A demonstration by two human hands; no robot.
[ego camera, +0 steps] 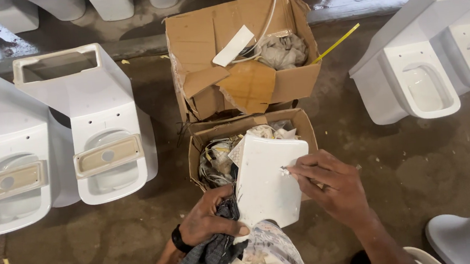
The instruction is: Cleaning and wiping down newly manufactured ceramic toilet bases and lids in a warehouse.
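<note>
Scraping a speck off the white ceramic lid [266, 186] at lower centre: left hand [211, 217] clamps lid and dark rag [215, 251]; right hand [332, 183] pinches a small tool. Wiping likely follows.

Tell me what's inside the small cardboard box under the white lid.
In the small cardboard box, crumpled paper and tangled wires show. The white lid, held by the left hand and touched by the right hand, covers the rest.
</note>
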